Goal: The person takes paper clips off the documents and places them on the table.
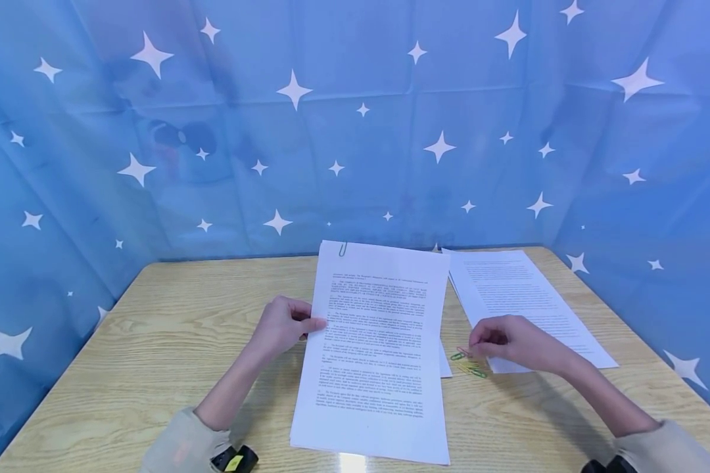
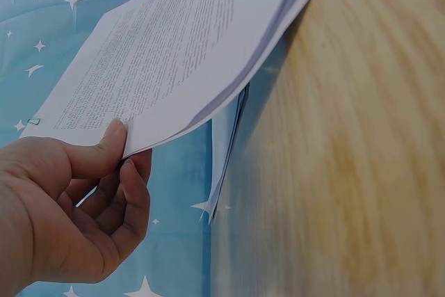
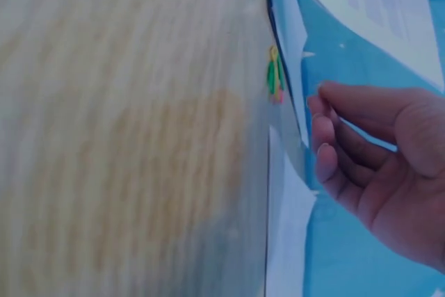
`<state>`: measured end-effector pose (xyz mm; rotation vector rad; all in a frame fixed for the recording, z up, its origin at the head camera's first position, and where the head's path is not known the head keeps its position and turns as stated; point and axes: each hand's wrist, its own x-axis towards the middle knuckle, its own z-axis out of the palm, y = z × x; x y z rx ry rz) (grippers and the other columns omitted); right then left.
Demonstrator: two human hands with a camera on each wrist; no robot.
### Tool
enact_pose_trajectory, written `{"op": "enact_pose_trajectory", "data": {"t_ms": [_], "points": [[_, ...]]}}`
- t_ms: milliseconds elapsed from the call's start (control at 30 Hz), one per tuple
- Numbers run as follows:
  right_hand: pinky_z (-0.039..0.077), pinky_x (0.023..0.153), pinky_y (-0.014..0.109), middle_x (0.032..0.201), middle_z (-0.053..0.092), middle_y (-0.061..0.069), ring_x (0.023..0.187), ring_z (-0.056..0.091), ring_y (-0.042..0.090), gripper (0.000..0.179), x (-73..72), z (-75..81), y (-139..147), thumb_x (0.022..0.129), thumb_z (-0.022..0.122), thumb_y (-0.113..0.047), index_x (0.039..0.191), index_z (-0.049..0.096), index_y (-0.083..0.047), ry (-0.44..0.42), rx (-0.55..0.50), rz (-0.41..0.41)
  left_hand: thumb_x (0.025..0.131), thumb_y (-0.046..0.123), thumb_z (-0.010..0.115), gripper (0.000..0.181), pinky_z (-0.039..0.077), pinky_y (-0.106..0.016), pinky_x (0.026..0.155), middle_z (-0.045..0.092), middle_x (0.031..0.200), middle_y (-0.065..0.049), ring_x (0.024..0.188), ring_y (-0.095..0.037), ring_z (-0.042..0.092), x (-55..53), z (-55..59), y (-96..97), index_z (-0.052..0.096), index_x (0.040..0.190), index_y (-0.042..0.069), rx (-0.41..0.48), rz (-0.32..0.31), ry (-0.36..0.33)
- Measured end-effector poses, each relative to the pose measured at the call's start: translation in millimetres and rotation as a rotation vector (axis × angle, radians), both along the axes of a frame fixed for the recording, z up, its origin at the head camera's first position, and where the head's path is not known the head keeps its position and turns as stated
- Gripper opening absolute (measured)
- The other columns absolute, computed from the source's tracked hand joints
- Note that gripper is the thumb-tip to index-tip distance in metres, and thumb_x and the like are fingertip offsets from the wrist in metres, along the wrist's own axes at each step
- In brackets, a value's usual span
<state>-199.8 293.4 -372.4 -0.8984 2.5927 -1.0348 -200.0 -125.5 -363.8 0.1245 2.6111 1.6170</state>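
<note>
My left hand pinches the left edge of a stack of printed sheets, thumb on the front and fingers behind. A green paper clip sits on the top edge of this stack, near its left corner. In the left wrist view the stack is tilted, its lower edge near the table. My right hand hovers beside several loose paper clips, coloured green, yellow and pink. Its fingers are loosely curled with the thumb near the index fingertip, and nothing shows between them in the right wrist view.
Another pile of printed paper lies at the back right of the wooden table, partly behind my right hand. More white paper peeks out behind the held stack. A blue curtain with white stars hangs behind the table.
</note>
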Motion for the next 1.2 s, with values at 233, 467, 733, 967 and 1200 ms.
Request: {"op": "enact_pose_trajectory", "data": {"t_ms": [233,467,733,967,1200], "points": [[0.049,0.062,0.026,0.086,0.068,0.004,0.072,0.062,0.022,0.007,-5.8,6.6,-5.5,0.099,0.066,-0.012,0.103,0.069,-0.007,0.109,-0.019,-0.094,0.088,0.004,0.077,0.005,0.05,-0.035,0.065,0.071,0.077,-0.005,0.068,-0.018,0.058,-0.5,-1.2,-0.2,0.08,0.092,0.002,0.019,-0.003,0.0],[0.051,0.063,0.03,0.085,0.068,0.004,0.073,0.063,0.023,0.009,-14.4,17.9,-15.2,0.098,0.066,-0.007,0.106,0.069,-0.009,0.158,-0.085,-0.15,0.088,0.004,0.077,0.005,0.053,-0.038,0.067,0.071,0.077,-0.004,0.069,-0.021,0.06,-0.4,-2.0,0.1,0.08,0.092,0.002,0.022,-0.007,0.003],[0.053,0.067,0.028,0.088,0.069,0.002,0.075,0.064,0.016,0.014,-22.1,36.0,-31.8,0.101,0.064,-0.014,0.112,0.068,-0.007,0.154,-0.146,-0.221,0.087,0.003,0.077,0.005,0.045,-0.03,0.06,0.071,0.075,-0.004,0.068,-0.024,0.059,0.2,-2.7,2.1,0.08,0.092,0.002,0.011,-0.009,0.007],[0.054,0.067,0.028,0.091,0.069,0.01,0.075,0.064,0.019,0.018,-25.9,47.2,-47.3,0.101,0.063,-0.013,0.118,0.066,-0.006,0.156,-0.244,-0.237,0.088,0.003,0.076,0.006,0.044,-0.029,0.059,0.071,0.076,-0.004,0.067,-0.02,0.059,0.1,-4.7,2.9,0.08,0.093,0.002,0.017,-0.008,0.013],[0.054,0.068,0.03,0.093,0.071,0.013,0.075,0.065,0.022,0.019,-30.9,52.8,-66.9,0.101,0.062,-0.01,0.119,0.065,-0.002,0.188,-0.371,-0.184,0.088,0.003,0.077,0.005,0.042,-0.028,0.057,0.071,0.075,-0.005,0.066,-0.021,0.058,0.6,-5.0,3.8,0.08,0.092,0.002,0.019,-0.004,0.018]]}}
